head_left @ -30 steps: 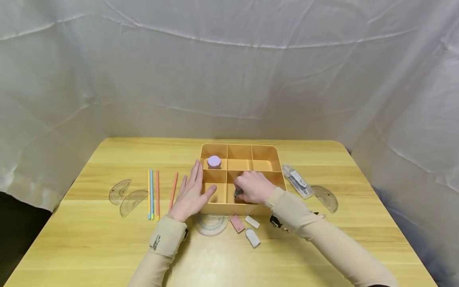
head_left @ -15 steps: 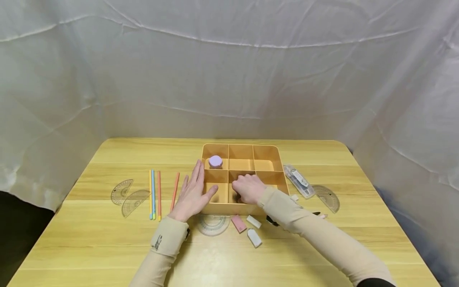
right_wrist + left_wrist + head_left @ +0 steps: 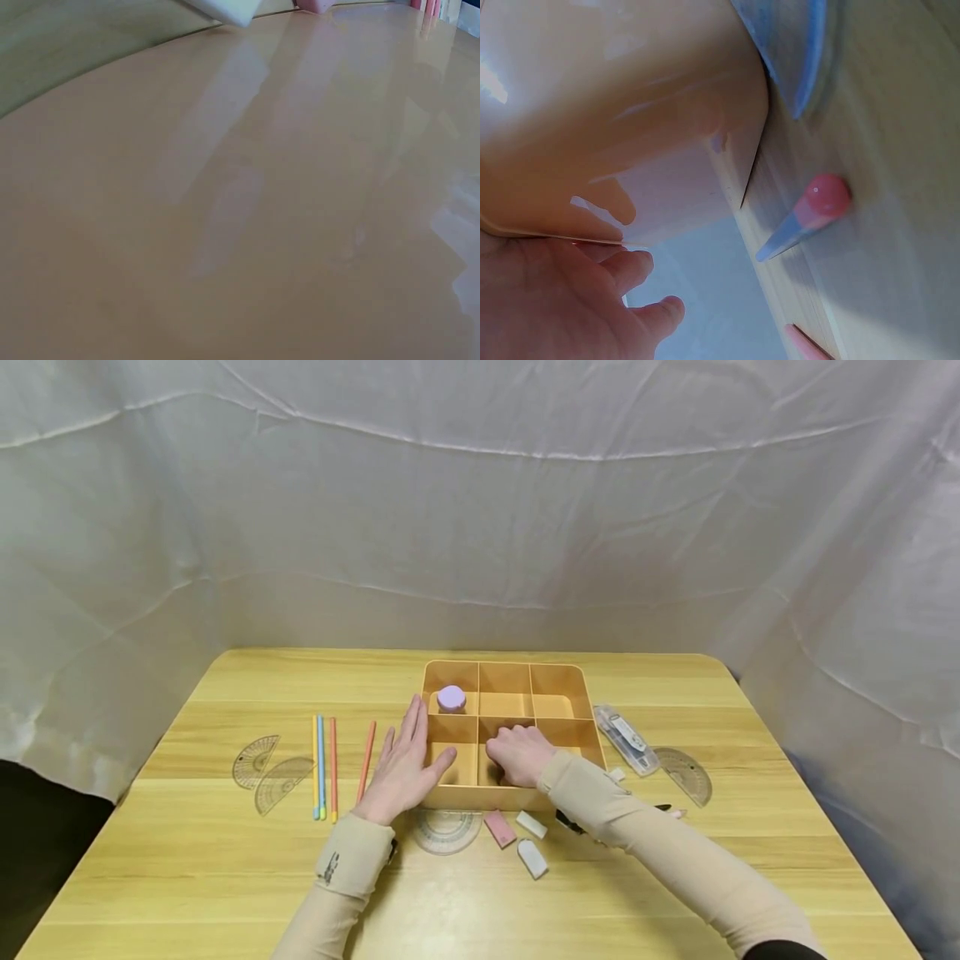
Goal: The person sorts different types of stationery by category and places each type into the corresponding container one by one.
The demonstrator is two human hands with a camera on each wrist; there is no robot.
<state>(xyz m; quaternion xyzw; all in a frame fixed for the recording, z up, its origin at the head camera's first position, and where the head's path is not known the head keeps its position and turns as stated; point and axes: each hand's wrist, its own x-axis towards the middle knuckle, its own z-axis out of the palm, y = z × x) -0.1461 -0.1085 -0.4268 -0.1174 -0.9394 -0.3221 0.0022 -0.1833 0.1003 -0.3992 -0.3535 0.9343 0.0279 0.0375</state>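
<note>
Your left hand (image 3: 397, 772) lies along the left side of the orange box (image 3: 487, 798), its fingers stretched and the thumb spread over the front left compartment; this grip is apart and clamped on nothing. The box stands on the counter (image 3: 225, 877), in front of you. Your right arm enters slantwise, and your right hand (image 3: 520, 755) reaches down into the front middle compartment, knuckles upward. Its fingertips are hidden, so I cannot tell whether this grip holds something. The right wrist view is mostly filled by the box wall. Beneath your right sleeve (image 3: 592, 793), a black thing (image 3: 567, 822) is partly covered and hard to recognise
</note>
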